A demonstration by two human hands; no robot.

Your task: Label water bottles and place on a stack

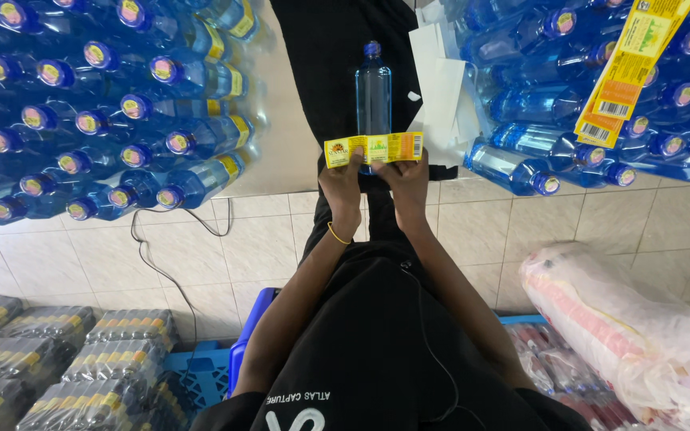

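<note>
A yellow and orange label strip (374,148) is stretched flat between my two hands at the middle of the view. My left hand (343,182) pinches its left part and my right hand (406,180) pinches its right part. Just beyond and under the strip lies a clear blue plastic bottle (373,89) with a blue cap, resting lengthwise on a black cloth (321,56). A yellow band circles my left wrist.
Stacks of blue bottles lie on their sides at the left (97,104) and right (569,120). A sheet of yellow labels (628,72) rests on the right stack. White backing papers (441,88) lie beside the bottle. Wrapped packs (57,359) and plastic bags (624,327) sit on the tiled floor.
</note>
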